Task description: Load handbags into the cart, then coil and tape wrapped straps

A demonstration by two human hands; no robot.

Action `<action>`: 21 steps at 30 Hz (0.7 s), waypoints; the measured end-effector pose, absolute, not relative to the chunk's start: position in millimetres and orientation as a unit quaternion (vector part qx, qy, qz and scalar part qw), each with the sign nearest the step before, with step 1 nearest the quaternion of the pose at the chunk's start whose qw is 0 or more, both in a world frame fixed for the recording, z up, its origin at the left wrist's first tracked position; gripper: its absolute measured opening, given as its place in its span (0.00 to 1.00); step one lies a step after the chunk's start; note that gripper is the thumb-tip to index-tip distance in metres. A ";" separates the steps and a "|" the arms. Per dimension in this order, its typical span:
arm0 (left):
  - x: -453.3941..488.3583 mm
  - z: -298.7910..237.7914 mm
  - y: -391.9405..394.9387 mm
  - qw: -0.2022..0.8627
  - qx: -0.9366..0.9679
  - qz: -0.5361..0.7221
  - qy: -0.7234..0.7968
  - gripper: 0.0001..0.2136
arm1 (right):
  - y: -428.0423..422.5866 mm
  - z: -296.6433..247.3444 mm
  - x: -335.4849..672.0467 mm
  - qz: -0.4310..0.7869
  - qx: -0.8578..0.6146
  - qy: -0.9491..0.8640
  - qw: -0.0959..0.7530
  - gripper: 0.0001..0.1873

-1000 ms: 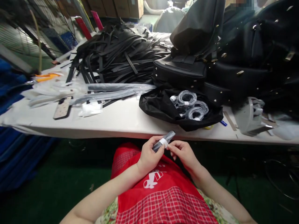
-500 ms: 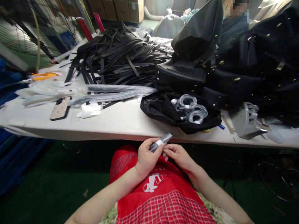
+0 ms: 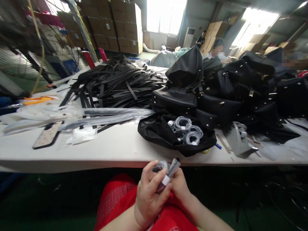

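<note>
My left hand [image 3: 150, 189] is closed round a coiled black strap wrapped in clear plastic with a white tape band [image 3: 166, 173], held just below the white table's front edge [image 3: 108, 157]. My right hand [image 3: 179, 186] sits behind it, its fingers pressed to the same bundle. Both hands hover over my red apron [image 3: 115, 202].
An open black bag [image 3: 158, 133] on the table holds several similar wrapped coils [image 3: 186, 128]. Behind lie a heap of black straps [image 3: 115, 85], black handbags [image 3: 216, 96], long plastic sleeves [image 3: 96, 114] and a phone [image 3: 48, 134]. People stand far back.
The camera tilted up, showing more of the room. My hands drew closer together around the bundle, which now stands more upright.
</note>
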State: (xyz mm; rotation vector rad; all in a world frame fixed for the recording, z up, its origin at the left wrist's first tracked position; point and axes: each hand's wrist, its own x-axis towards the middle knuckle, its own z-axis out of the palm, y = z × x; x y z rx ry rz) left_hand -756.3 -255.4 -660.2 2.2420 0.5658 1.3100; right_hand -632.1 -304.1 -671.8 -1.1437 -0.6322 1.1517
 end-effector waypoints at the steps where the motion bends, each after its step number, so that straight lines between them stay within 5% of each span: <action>1: -755.4 -660.5 -255.5 0.240 0.817 0.477 0.217 0.16 | -306.0 -669.2 -632.6 0.531 -0.480 -0.256 0.650 0.09; 6: -756.5 -667.4 -255.0 0.243 0.835 0.436 0.231 0.18 | -318.7 -646.7 -620.2 0.548 -0.441 -0.338 0.625 0.23; 9: -757.6 -672.5 -251.7 0.256 0.856 0.389 0.226 0.24 | -309.3 -625.2 -588.7 0.217 -0.593 -0.512 0.583 0.15; 13: -754.9 -678.2 -235.9 0.264 0.841 0.366 0.297 0.24 | -257.8 -603.4 -530.0 -0.267 -0.693 -0.519 0.423 0.21; 17: -755.7 -683.8 -218.6 0.279 0.819 0.363 0.346 0.19 | -195.2 -620.5 -483.6 -0.244 -0.695 -0.650 0.186 0.17; 21: -769.9 -689.2 -195.3 0.262 0.808 0.370 0.376 0.16 | -167.5 -647.1 -458.1 -0.203 -0.659 -0.713 0.126 0.18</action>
